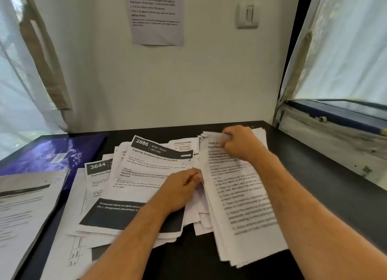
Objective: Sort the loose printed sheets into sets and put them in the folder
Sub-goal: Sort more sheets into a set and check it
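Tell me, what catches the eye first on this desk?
Two hands work a spread of printed sheets: the right hand pinches the top of a thick stack, the left hand holds its left edge. A sheet headed 2886 lies centre, a blue folder far left.

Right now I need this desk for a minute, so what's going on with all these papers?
A person is sorting printed sheets on the dark desk. The right hand pinches the top corner of a thick stack of text sheets. The left hand grips that stack's left edge, over a fanned pile topped by the sheet numbered 2886. The blue folder lies at the far left, with more sheets overlapping its near edge.
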A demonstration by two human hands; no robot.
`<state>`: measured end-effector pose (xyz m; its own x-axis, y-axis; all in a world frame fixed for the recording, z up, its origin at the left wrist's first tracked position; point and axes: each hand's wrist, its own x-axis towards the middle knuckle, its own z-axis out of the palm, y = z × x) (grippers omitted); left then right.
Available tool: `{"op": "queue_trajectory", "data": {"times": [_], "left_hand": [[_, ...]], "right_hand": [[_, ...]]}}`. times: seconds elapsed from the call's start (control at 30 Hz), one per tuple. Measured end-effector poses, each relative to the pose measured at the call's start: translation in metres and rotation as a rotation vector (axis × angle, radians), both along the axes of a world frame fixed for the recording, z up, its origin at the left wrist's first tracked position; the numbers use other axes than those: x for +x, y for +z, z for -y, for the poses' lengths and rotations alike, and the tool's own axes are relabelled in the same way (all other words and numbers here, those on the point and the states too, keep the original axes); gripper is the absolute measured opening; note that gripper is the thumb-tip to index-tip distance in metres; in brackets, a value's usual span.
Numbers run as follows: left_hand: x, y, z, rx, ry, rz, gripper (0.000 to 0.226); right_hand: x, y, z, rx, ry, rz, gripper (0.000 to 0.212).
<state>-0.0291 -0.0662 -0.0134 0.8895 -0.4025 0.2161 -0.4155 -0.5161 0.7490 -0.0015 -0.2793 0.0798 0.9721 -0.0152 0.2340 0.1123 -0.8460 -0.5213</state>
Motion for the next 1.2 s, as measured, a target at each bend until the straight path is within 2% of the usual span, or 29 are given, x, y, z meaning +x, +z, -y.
{"op": "queue_trajectory", "data": {"times": [0.13,0.2,0.3,0.4,0.57,0.63,0.77,0.93,1.03,1.13,1.2], "left_hand": [[0.000,0.002,0.004,0.123,0.073,0.011,0.028],[0.002,0.003,0.004,0.274,0.098,0.069,0.024],[0.006,0.010,0.010,0.483,0.191,0.154,0.026],[0.016,0.025,0.025,0.483,0.315,0.119,0.029],[0.038,0.044,0.047,0.153,0.438,-0.143,0.044],[0.040,0.039,0.050,-0.020,0.485,-0.182,0.051],[0.042,0.021,0.053,-0.212,0.495,-0.194,0.065],[0.044,0.021,0.051,-0.580,0.537,-0.328,0.054],[0.047,0.019,0.052,-0.817,0.517,-0.410,0.056],[0.047,0.017,0.054,-0.796,0.524,-0.329,0.059],[0.045,0.016,0.057,-0.723,0.493,-0.246,0.055]], "right_hand": [[-0.008,-0.041,0.026,0.228,-0.020,-0.033,0.027],[-0.011,-0.054,0.029,0.304,-0.007,0.002,0.034],[-0.010,-0.061,0.031,0.372,0.004,0.046,0.030],[-0.011,-0.064,0.026,0.345,0.052,0.062,0.025],[-0.009,-0.068,0.020,0.317,0.085,0.055,0.017],[-0.009,-0.067,0.021,0.322,0.088,0.053,0.016],[-0.010,-0.068,0.021,0.307,0.110,0.065,0.016],[-0.006,-0.068,0.020,0.282,0.111,0.094,0.014],[-0.006,-0.069,0.021,0.249,0.117,0.133,0.014],[-0.006,-0.070,0.021,0.250,0.115,0.166,0.016],[-0.005,-0.070,0.020,0.264,0.108,0.160,0.029]]}}
